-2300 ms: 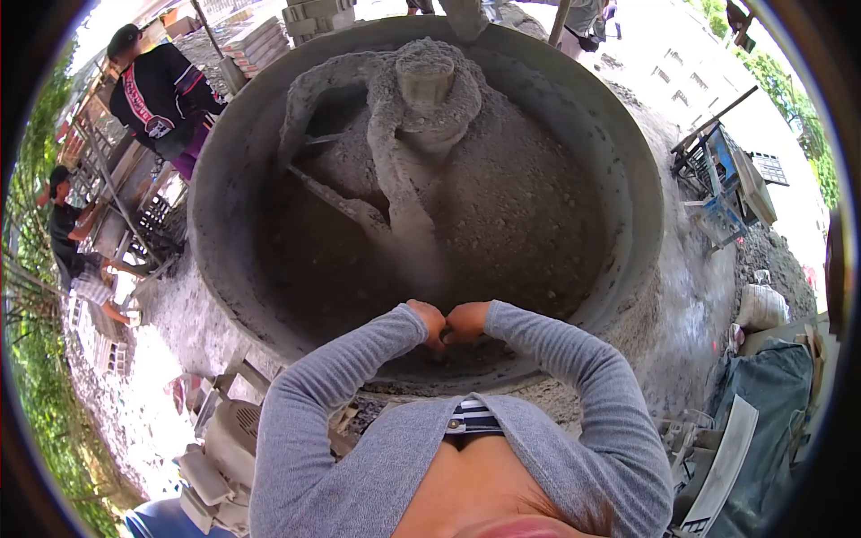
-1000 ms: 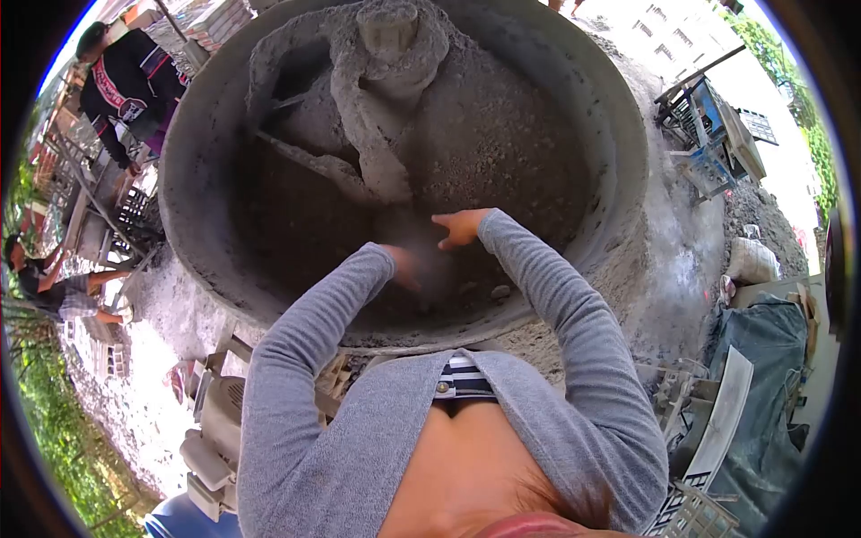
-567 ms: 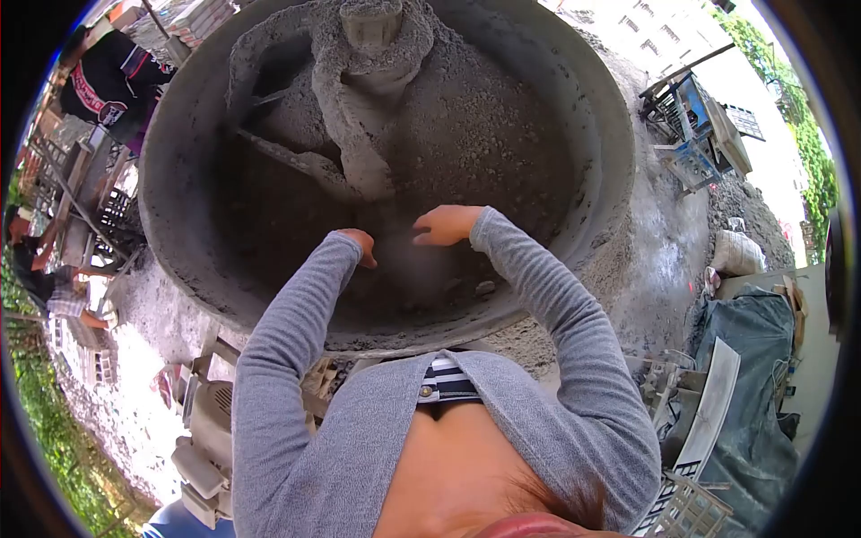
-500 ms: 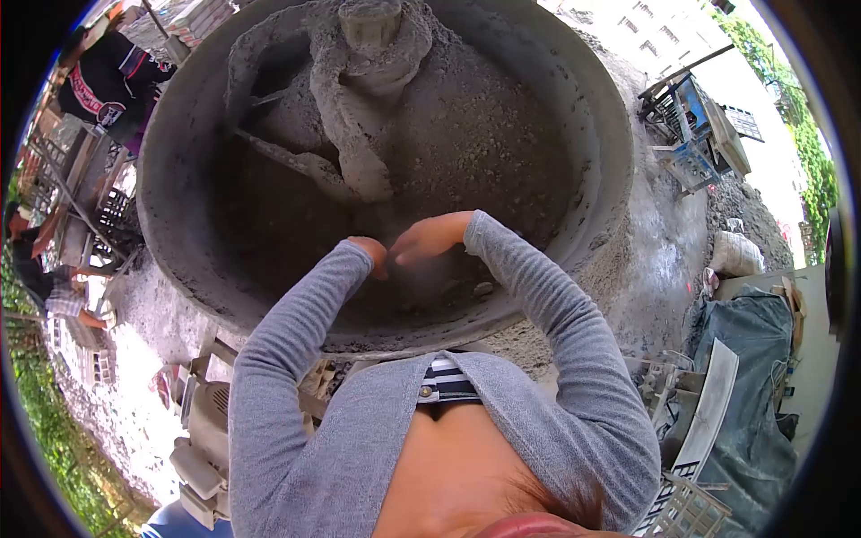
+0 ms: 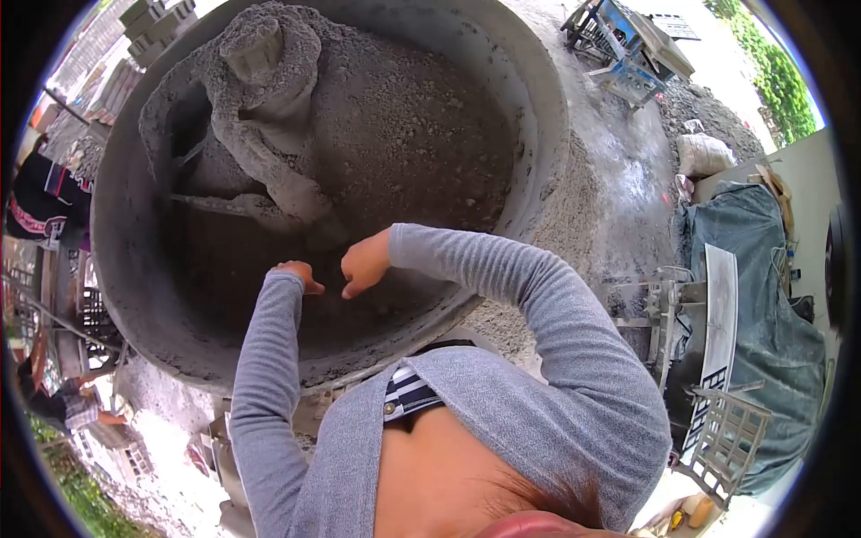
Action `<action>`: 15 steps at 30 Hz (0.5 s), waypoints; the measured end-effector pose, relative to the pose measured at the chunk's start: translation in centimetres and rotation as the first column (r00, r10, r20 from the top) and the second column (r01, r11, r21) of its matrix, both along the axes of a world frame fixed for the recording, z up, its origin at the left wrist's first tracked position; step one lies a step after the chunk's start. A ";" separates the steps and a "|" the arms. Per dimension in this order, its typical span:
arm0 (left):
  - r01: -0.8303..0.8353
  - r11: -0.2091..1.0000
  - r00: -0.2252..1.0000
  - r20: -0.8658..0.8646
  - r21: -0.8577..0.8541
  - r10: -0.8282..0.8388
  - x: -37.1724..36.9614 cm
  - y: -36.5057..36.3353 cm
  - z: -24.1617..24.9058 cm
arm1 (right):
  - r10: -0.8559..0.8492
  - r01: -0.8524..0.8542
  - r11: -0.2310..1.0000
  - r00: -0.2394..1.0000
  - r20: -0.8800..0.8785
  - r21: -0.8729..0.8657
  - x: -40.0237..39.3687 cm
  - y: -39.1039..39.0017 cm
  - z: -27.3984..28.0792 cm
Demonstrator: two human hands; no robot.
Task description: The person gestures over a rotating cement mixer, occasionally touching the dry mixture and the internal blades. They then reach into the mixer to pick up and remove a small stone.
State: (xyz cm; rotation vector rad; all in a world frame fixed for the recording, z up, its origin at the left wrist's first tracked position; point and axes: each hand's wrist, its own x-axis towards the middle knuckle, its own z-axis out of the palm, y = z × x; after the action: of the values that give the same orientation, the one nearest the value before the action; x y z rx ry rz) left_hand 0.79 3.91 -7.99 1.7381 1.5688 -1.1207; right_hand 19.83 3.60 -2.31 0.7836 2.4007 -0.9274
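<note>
Both hands are held over a big round mixer drum (image 5: 556, 134) coated in grey cement. My left hand (image 5: 301, 276) is above the near part of the drum, thumb apart from the partly hidden fingers, and nothing shows in it. Just right of it, a small gap away, my right hand (image 5: 366, 263) hangs with bent fingers and thumb apart, nothing visible in its grip. Beyond them stands the drum's cement-crusted hub (image 5: 253, 52) with a mixing arm (image 5: 296, 193) slanting down into dry grey mix (image 5: 413, 134).
At far left are a person in a dark top (image 5: 40, 202) and another person's arm (image 5: 112, 418). On the right are a blue metal machine (image 5: 632, 54), a white sack (image 5: 704, 154), a dark green tarp (image 5: 749, 233), a long white board (image 5: 717, 305) and a plastic crate (image 5: 731, 439).
The view has swung right, so the drum sits further left. My hands have drawn slightly apart, and the right hand's fingers, stretched toward the left before, now bend downward.
</note>
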 end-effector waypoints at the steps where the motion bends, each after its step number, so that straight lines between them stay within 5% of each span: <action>1: 0.093 0.994 0.996 -0.009 0.063 -0.092 0.9 -0.6 0.2 | 0.078 -0.076 0.988 0.997 0.010 -0.135 -0.4 -0.2 0.0; 4: 0.360 0.907 0.927 0.026 0.218 -0.374 4.7 -3.4 2.1 | -0.125 0.122 0.992 0.977 0.175 0.029 2.5 2.5 0.4; 5: 0.382 0.915 0.904 0.155 0.133 -0.400 6.2 -4.0 3.1 | -0.155 0.123 0.981 0.963 0.219 0.150 3.3 4.5 -2.2; 6: 0.414 0.909 0.868 0.282 0.047 -0.409 7.2 -4.5 3.9 | -0.358 0.279 0.919 0.887 0.292 0.280 4.3 5.8 -3.2; 7: 0.409 0.912 0.825 0.414 0.031 -0.384 7.3 -5.6 3.1 | -0.400 0.210 0.860 0.842 0.361 0.464 4.8 6.3 -3.6; 8: 0.408 0.913 0.766 0.539 0.013 -0.350 7.1 -6.5 2.3 | -0.384 0.263 0.902 0.851 0.359 0.344 5.5 8.0 -5.2; 11: 0.425 0.903 0.837 0.409 -0.067 -0.363 7.2 -6.3 3.7 | -0.241 0.177 0.942 0.948 0.208 0.284 4.5 6.8 -4.0; 15: 0.173 0.985 0.980 0.102 0.018 -0.174 3.0 -1.1 1.4 | -0.063 0.053 0.986 0.996 0.060 0.159 0.1 -1.1 0.6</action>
State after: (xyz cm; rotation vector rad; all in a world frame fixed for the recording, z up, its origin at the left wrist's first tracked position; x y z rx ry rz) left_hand 3.76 2.77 -6.54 1.9371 1.3846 -1.0876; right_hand 19.89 2.51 -1.75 0.9314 2.4276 -0.7281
